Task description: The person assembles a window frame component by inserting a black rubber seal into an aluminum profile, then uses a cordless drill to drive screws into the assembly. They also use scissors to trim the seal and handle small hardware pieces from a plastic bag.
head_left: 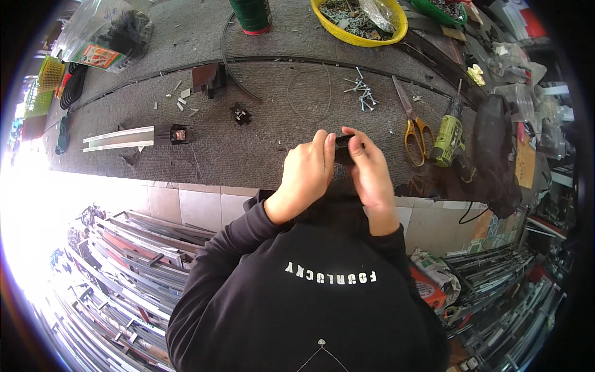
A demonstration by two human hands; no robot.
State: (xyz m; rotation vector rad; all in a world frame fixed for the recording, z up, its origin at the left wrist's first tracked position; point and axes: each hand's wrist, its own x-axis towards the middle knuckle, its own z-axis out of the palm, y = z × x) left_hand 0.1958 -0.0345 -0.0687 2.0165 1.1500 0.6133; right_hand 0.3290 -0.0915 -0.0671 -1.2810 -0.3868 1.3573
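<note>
My left hand and my right hand are raised together over the near edge of a grey carpeted workbench. Both grip a small black part between their fingertips; most of it is hidden by the fingers. A short pale metal rail with a black end block lies on the bench to the left. Two more small black parts rest further back.
Loose screws, yellow-handled scissors and a green cordless drill lie to the right. A yellow basket of hardware and a green can stand at the back. Stacked metal rails fill the floor below.
</note>
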